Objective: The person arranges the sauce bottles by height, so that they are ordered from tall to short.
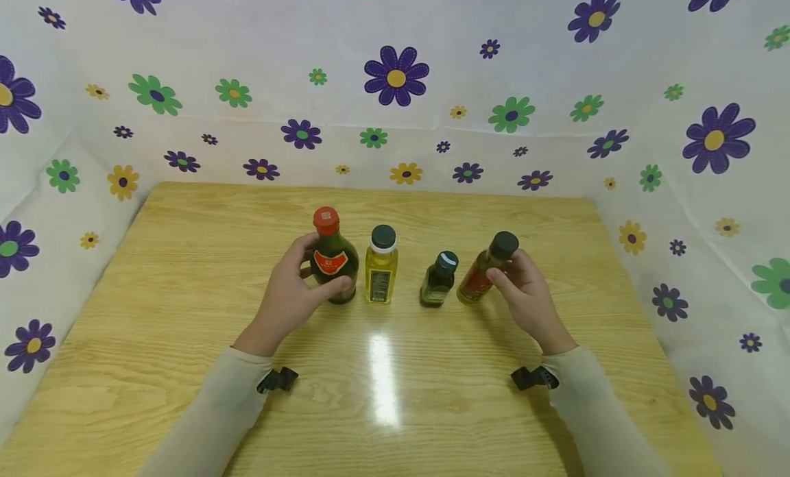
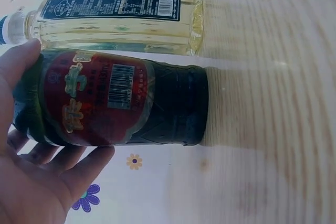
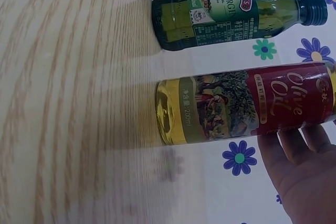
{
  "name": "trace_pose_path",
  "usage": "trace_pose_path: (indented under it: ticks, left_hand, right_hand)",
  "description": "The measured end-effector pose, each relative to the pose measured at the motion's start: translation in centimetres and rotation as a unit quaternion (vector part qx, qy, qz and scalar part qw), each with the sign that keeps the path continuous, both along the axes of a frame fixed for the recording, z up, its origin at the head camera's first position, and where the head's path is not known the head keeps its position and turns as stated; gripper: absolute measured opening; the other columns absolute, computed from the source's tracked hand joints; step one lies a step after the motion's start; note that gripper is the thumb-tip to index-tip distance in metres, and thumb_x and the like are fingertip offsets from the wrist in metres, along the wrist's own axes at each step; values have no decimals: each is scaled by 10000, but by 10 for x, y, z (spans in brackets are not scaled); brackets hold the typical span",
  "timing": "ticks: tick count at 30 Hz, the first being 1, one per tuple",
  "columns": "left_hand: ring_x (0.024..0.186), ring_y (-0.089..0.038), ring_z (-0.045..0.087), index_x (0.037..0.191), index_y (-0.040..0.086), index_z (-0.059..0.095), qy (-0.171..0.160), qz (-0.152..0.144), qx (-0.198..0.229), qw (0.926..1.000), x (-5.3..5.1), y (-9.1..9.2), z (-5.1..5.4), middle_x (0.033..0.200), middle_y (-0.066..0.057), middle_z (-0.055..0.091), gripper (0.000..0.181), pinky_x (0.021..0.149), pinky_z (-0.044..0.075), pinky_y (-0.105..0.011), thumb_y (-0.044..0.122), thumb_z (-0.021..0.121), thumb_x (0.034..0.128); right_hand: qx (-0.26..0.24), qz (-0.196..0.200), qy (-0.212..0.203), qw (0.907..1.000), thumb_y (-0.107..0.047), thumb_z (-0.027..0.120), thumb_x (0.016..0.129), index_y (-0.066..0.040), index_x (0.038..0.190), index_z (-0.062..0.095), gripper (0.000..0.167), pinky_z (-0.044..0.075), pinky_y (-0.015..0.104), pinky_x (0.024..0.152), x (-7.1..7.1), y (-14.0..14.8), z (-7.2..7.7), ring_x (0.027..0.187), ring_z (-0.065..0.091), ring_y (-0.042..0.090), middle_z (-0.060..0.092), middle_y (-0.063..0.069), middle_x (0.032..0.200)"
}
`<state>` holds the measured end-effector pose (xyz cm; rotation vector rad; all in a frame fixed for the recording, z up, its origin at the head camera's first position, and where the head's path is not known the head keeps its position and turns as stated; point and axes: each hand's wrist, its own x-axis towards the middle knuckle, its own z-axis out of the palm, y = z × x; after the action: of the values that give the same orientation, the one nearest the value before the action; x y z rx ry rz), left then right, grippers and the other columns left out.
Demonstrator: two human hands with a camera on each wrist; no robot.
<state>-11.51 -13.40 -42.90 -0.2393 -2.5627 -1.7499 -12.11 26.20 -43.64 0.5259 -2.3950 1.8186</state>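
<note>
In the head view, four bottles stand in a row across the table. At the left end my left hand (image 1: 286, 292) grips a dark bottle (image 1: 333, 247) with a red cap and red label, thumb on one side and fingers on the other. Its large red label (image 2: 94, 98) shows a barcode in the left wrist view. On the right, my right hand (image 1: 527, 299) holds an olive oil bottle (image 1: 478, 279) with a black cap near its upper part. That bottle's red "Olive Oil" label (image 3: 294, 98) faces the right wrist camera.
Between the hands stand a clear bottle of yellow oil (image 1: 381, 268) with a dark cap and a small green olive oil bottle (image 1: 437, 282). The wooden table (image 1: 432, 408) reflects a bright light streak. Flower-patterned white cloth (image 1: 345, 45) surrounds its back and sides.
</note>
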Motion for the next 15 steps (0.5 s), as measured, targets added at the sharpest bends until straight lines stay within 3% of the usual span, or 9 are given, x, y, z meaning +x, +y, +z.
trace_pose_path:
  ticks: [15]
  left_hand:
    - [1265,-262,572,1477,169,506,475,128,37,9988,2,-9,-5,1384,-46,607,743,1033,517,-572,233,888,844]
  right_hand:
    - [14,-18,-90,10000,-2,522,1064,67,1429,451,377,452,165,1062,0,0,-2,1322,527,73,519,6,1373]
